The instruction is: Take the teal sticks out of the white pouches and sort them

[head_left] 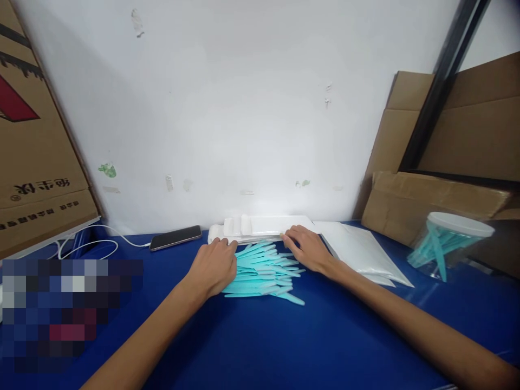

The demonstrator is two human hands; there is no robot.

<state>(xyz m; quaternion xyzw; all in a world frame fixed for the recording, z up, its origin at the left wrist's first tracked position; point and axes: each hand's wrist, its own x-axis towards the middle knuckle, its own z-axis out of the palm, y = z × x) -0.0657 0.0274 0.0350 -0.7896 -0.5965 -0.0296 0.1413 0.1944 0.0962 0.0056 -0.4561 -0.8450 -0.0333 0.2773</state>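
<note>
A loose pile of slim teal sticks with paler ends, looking like eyebrow razors, lies on the blue table. My left hand is over the pile's left end, its fingers curled and their tips near the white packets. What those fingers hold, if anything, is hidden. At the pile's far right, my right hand has thumb and forefinger drawn together by the near edge of the white flat packets. Whatever is in that pinch is too small to make out. The packets lie stacked against the wall, behind the pile.
A clear jar with a white lid holds more teal sticks at the right. White plastic bags lie beside my right forearm. A phone on a white cable rests at the left. Cardboard boxes flank the table.
</note>
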